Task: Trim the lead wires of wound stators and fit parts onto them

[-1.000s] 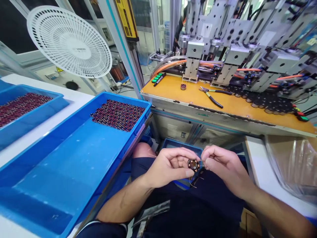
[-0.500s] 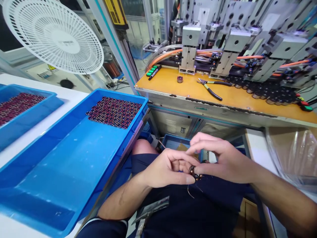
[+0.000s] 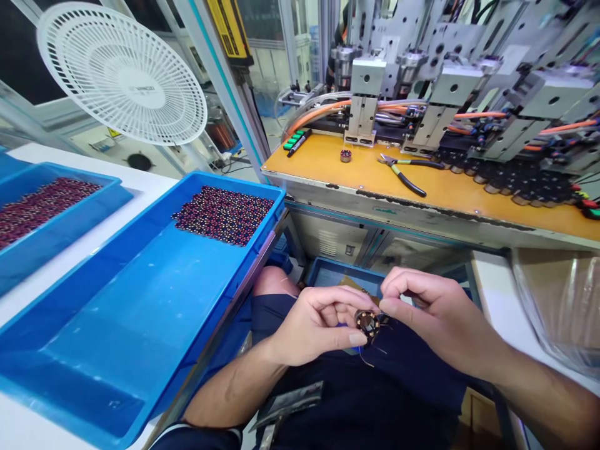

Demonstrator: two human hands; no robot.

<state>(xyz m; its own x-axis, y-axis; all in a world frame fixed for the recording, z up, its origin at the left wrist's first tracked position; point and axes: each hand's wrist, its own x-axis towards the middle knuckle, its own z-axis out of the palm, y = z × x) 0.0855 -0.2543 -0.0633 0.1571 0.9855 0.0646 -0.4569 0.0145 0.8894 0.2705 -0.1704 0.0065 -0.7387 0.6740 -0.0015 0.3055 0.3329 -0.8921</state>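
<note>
Over my lap, my left hand (image 3: 319, 322) pinches a small round wound coil part (image 3: 367, 322) with copper windings between thumb and fingers. My right hand (image 3: 424, 309) is closed in a pinch at the part's right edge, on a thin wire end that I can barely make out. Loose copper wire ends hang below the part. A small blue bin (image 3: 337, 275) sits on the floor just beyond my hands.
A large blue tray (image 3: 140, 325) at left holds a heap of similar coil parts (image 3: 224, 214); a second blue tray (image 3: 60, 219) lies further left. Ahead, an orange bench (image 3: 445, 194) carries pliers (image 3: 405, 175), one coil part (image 3: 345, 155), markers (image 3: 296, 141) and a machine. A white fan (image 3: 122, 72) stands behind.
My right hand's fingers have come down from an arched reach over the part to a pinch at its right edge. The left hand keeps holding the part.
</note>
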